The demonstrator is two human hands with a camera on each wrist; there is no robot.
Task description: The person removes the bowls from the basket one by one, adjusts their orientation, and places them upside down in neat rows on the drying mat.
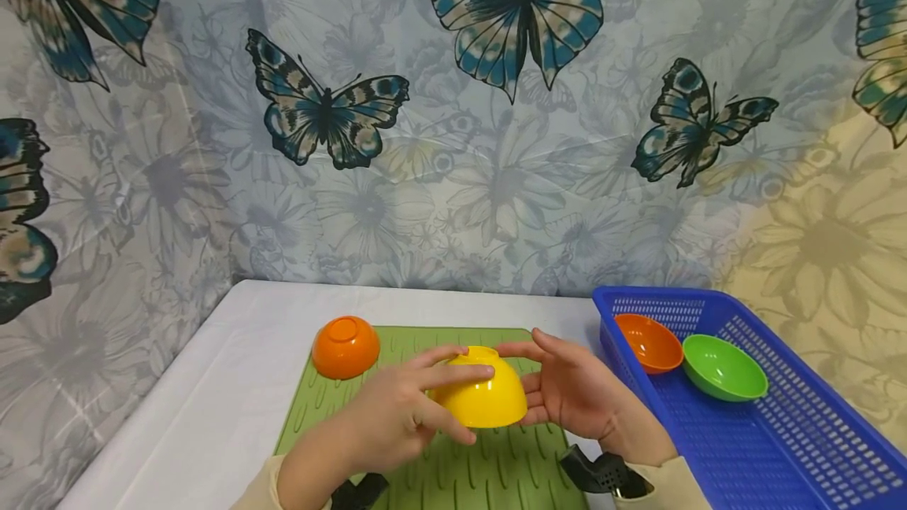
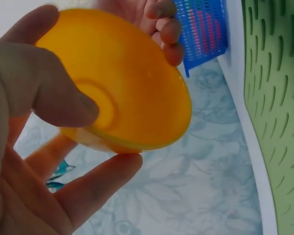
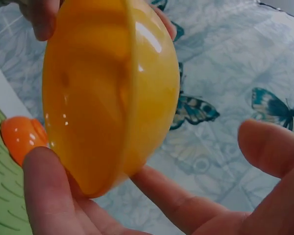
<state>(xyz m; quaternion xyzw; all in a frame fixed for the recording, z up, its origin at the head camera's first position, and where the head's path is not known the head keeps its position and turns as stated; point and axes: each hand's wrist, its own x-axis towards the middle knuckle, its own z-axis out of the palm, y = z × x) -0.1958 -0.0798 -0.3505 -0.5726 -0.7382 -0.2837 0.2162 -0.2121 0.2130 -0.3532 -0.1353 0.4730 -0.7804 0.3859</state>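
A yellow bowl (image 1: 489, 396), tipped upside down with its foot upward, is held above the green mat (image 1: 482, 471). My left hand (image 1: 404, 400) grips it from the left; in the left wrist view the thumb (image 2: 73, 98) reaches into the bowl while other fingers lie along its outside. On the other side, my right hand (image 1: 574, 384) has its fingers loosely extended at the bowl. The right wrist view shows fingertips (image 3: 44, 171) right at the rim and the thumb (image 3: 264, 147) apart from it.
An orange bowl (image 1: 346, 347) sits upside down on the mat's far left corner. At right, a blue basket (image 1: 716, 455) contains another orange bowl (image 1: 648, 343) and a green bowl (image 1: 724, 368). A white table (image 1: 170, 400) lies under the mat, with butterfly-printed cloth (image 1: 496, 203) behind it.
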